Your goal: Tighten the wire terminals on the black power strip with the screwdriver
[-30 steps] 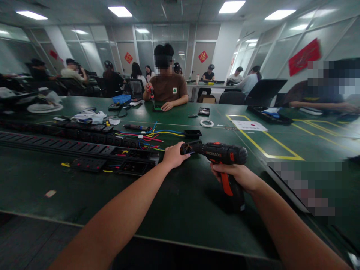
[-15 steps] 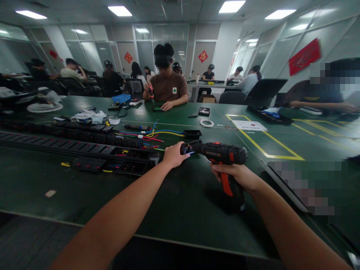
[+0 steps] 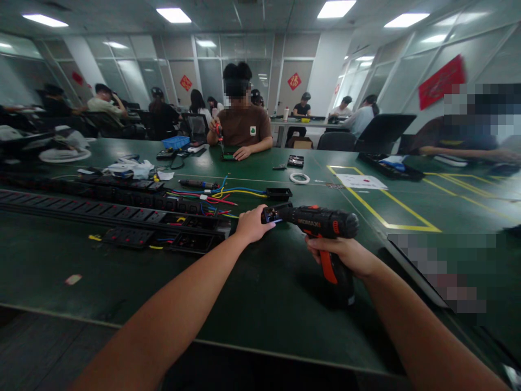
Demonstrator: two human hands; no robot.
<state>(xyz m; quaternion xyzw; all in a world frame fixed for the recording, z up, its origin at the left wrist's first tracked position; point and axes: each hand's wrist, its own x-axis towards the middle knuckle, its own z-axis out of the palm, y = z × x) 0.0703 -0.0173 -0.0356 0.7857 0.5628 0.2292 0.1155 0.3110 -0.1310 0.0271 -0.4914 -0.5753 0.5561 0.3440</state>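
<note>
My right hand (image 3: 340,252) is wrapped round the grip of a black and orange cordless drill (image 3: 325,222), its nose pointing left. The drill's front end meets a small black electrical module (image 3: 271,215) with metal parts inside, gripped by my left hand (image 3: 253,224). Whether the bit touches a screw cannot be made out. Just behind lies a black rectangular housing (image 3: 279,193) with blue and yellow wires (image 3: 240,191) running to it. Left of my left hand, long black power strips (image 3: 101,209) lie side by side, one with an open end compartment (image 3: 193,240).
Across the green table (image 3: 260,304), a co-worker (image 3: 244,125) holds a red-handled screwdriver (image 3: 218,132) over a small part. A white ring (image 3: 299,178), a black pen-shaped tool (image 3: 198,184) and a paper sheet (image 3: 361,182) lie farther back. A dark-edged panel (image 3: 415,271) lies at right.
</note>
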